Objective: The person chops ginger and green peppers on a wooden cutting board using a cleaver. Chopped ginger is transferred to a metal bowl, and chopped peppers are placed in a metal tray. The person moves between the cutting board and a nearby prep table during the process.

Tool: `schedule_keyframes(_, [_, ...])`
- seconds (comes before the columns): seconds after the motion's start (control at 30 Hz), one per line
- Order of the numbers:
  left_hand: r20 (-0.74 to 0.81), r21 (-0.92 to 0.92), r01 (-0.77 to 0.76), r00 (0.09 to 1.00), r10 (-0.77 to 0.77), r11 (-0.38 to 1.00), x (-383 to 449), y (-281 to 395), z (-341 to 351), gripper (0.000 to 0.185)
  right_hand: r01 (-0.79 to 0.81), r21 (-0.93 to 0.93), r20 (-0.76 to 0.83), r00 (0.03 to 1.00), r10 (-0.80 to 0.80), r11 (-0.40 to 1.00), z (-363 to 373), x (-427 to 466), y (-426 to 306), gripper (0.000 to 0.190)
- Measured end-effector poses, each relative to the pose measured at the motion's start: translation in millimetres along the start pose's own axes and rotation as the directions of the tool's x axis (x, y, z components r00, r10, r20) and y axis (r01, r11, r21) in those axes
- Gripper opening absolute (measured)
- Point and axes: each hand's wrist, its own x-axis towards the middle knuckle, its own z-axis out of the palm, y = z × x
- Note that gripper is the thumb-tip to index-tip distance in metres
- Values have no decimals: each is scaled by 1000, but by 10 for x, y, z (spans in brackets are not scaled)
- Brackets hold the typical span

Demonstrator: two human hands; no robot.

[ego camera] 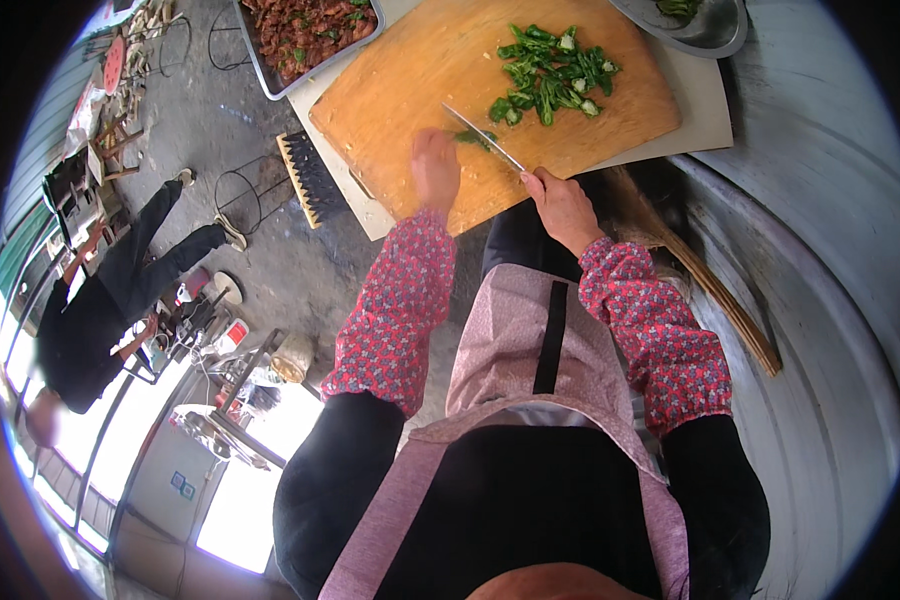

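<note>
My right hand (564, 206) grips the handle of a knife (487, 139), whose blade reaches up and left over the wooden cutting board (390, 97). Just under the blade lies a small piece of green pepper (478, 139). My left hand (436, 166) is blurred over the board, left of the blade; whether its fingers hold anything cannot be told. Cut green peppers (555, 73) form a loose pile on the board's upper right part, beyond the knife.
A metal tray of reddish-brown food (309, 34) stands at the board's upper left, and a metal bowl (709, 34) at its upper right. A black toothed rack (311, 180) is on the floor at left. Another person (112, 277) stands farther left. A wooden stick (720, 296) leans at right.
</note>
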Motion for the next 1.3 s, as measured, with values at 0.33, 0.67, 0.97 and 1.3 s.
schedule_keyframes(0.33, [8,45,-91,996,91,995,29,-2,10,12,-10,233,-121,992,39,972,337,192,48,41])
schedule_keyframes(0.67, [-18,-76,118,993,-120,990,-295,63,240,11,-89,176,-133,985,113,980,440,-80,-99,36])
schedule_keyframes(0.97, [99,17,-51,994,49,999,-232,70,138,10,-12,269,-215,974,73,963,522,82,87,39])
schedule_keyframes(1.3, [-33,-265,139,988,-153,954,-178,24,205,15,59,58,63,996,-62,997,-29,55,254,49])
